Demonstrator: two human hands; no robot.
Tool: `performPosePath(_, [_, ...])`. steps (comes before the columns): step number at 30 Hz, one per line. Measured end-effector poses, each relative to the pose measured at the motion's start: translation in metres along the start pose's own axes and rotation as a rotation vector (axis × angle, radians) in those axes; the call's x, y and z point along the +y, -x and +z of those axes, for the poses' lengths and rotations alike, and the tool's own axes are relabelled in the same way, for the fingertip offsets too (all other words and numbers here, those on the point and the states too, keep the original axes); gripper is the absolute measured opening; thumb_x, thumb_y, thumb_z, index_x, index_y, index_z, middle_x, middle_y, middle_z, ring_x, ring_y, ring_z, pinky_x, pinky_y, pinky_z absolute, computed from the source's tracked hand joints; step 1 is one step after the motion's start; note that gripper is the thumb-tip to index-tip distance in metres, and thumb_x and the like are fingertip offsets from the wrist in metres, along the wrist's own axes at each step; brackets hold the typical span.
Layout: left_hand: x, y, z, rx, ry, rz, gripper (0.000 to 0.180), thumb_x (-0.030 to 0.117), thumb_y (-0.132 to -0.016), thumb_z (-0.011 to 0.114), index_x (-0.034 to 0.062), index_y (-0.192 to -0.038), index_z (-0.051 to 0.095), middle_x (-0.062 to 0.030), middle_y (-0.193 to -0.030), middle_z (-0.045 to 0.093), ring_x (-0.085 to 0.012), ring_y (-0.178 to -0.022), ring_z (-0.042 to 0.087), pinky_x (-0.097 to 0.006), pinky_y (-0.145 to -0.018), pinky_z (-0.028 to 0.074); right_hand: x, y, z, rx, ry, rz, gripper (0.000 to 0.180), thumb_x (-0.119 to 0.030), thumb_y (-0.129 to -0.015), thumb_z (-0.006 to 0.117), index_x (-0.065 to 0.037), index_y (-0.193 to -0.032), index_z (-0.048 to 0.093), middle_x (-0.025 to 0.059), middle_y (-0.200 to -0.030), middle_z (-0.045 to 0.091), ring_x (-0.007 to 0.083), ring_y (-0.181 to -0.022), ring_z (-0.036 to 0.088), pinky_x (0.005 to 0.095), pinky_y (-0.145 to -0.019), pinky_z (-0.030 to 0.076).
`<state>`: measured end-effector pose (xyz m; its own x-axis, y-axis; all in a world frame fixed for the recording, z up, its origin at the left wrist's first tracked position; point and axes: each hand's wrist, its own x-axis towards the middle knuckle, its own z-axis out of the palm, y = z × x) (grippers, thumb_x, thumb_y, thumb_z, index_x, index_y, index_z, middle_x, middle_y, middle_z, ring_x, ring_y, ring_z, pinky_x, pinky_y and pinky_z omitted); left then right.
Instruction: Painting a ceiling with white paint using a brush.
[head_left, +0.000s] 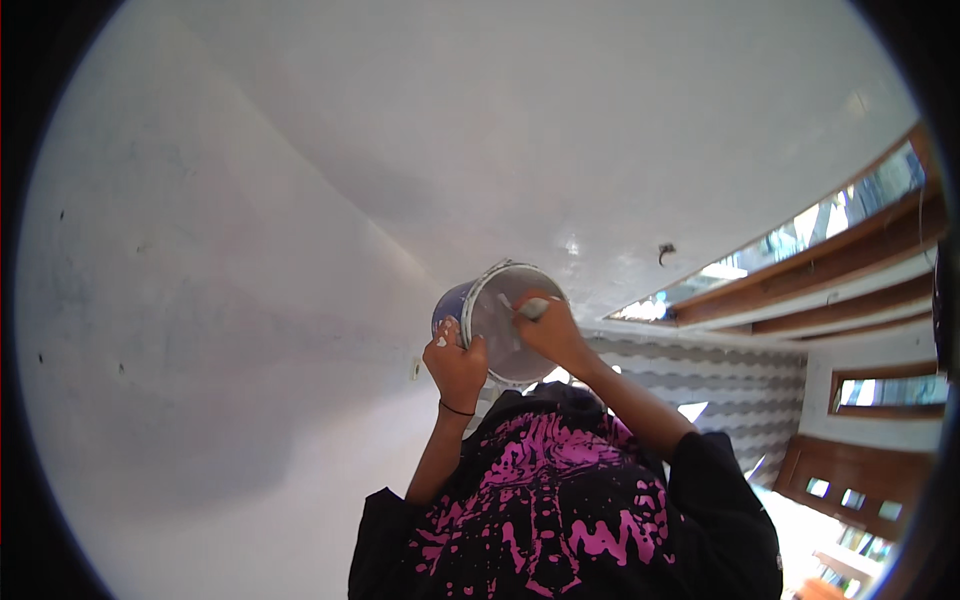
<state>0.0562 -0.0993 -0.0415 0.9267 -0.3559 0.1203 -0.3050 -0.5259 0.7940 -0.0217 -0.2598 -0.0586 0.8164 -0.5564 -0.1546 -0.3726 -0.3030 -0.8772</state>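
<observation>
A paint bucket (455, 303), blue outside with a paint-smeared pale rim, is held tilted in front of my chest, its mouth turned toward the right. My left hand (456, 362) grips the near left side of its rim, thumb and fingers closed, with white smears on the fingers. Inside the mouth, my right hand (545, 325) is closed around a pale-handled tool (535, 307) that looks like a paintbrush. Its working end is hard to make out against the greyish inside of the bucket.
A whitish wall (200, 300) with grey patches stands at the left, bearing a small socket or switch (416, 368). From the pale surface above hangs a short wire (666, 252). Wood-framed windows (850, 205), a wavy grey-patterned surface (720, 385) and a wooden door (850, 480) lie to the right.
</observation>
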Motion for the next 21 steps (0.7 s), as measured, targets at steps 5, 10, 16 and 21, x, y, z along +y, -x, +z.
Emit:
performPosePath(5, [0.024,-0.003,-0.011,-0.136,-0.006,-0.167,0.042,0.009,-0.07,0.064,-0.0161,-0.103,0.064,-0.0321,-0.101,0.067,-0.043,-0.098,0.067,-0.038,-0.089,0.053,-0.028,0.024,-0.08,-0.108,-0.625,0.104,0.011,-0.003,-0.087,0.066,-0.002,-0.097,0.064,0.0106,-0.087,0.067,0.0187,-0.079,0.068,0.0319,-0.072,0.062])
performPosePath(10, [0.01,-0.001,0.006,0.163,0.27,0.04,0.021,0.006,-0.063,0.061,-0.0015,-0.069,0.042,-0.0091,-0.058,0.038,-0.0172,-0.054,0.032,-0.034,-0.05,0.031,-0.037,0.031,-0.095,-0.082,-0.701,0.141,0.01,-0.002,-0.086,0.068,-0.002,-0.095,0.065,0.0083,-0.086,0.068,0.0154,-0.08,0.067,0.0291,-0.073,0.059])
performPosePath(16, [0.019,0.0,0.006,0.16,0.262,0.101,0.023,0.005,-0.062,0.061,-0.0007,-0.067,0.039,-0.0065,-0.058,0.034,-0.0155,-0.055,0.032,-0.034,-0.05,0.03,-0.05,0.039,-0.081,-0.01,-0.092,-0.387,0.01,-0.005,-0.08,0.075,-0.002,-0.086,0.068,0.0051,-0.08,0.071,0.0109,-0.075,0.064,0.027,-0.071,0.05])
performPosePath(21, [0.038,-0.004,-0.012,0.03,0.204,-0.008,0.026,0.009,-0.064,0.063,-0.0111,-0.08,0.058,-0.0235,-0.074,0.062,-0.0339,-0.067,0.059,-0.037,-0.064,0.048,-0.051,0.033,-0.111,-0.031,-0.437,-0.228,0.015,-0.005,-0.081,0.077,0.0,-0.085,0.064,0.0083,-0.082,0.068,0.0141,-0.077,0.066,0.0294,-0.068,0.058])
